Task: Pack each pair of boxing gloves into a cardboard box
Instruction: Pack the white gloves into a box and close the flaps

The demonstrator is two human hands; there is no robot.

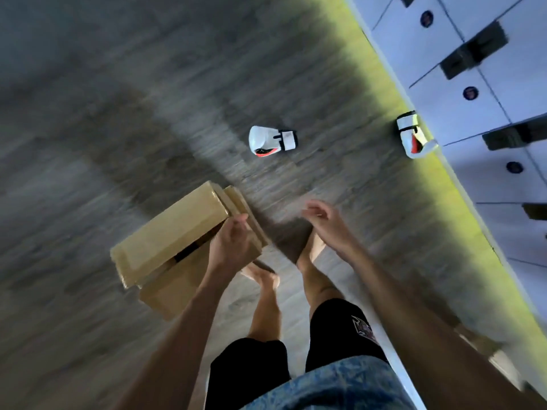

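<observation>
My left grip (233, 244) grasps the cardboard box (165, 247) (lower centre). My right grip (322, 223) is released; two boxing gloves (270, 142) lie upper right.

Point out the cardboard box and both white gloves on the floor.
cardboard box (168, 229): head view, top panel.
middle glove (260, 139): head view, white padded fist.
glove by the lockers (412, 137): head view, middle, below the cuff.

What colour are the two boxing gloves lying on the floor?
White with black wrist straps and red-orange accents, in the head view: one glove, the other glove.
</observation>
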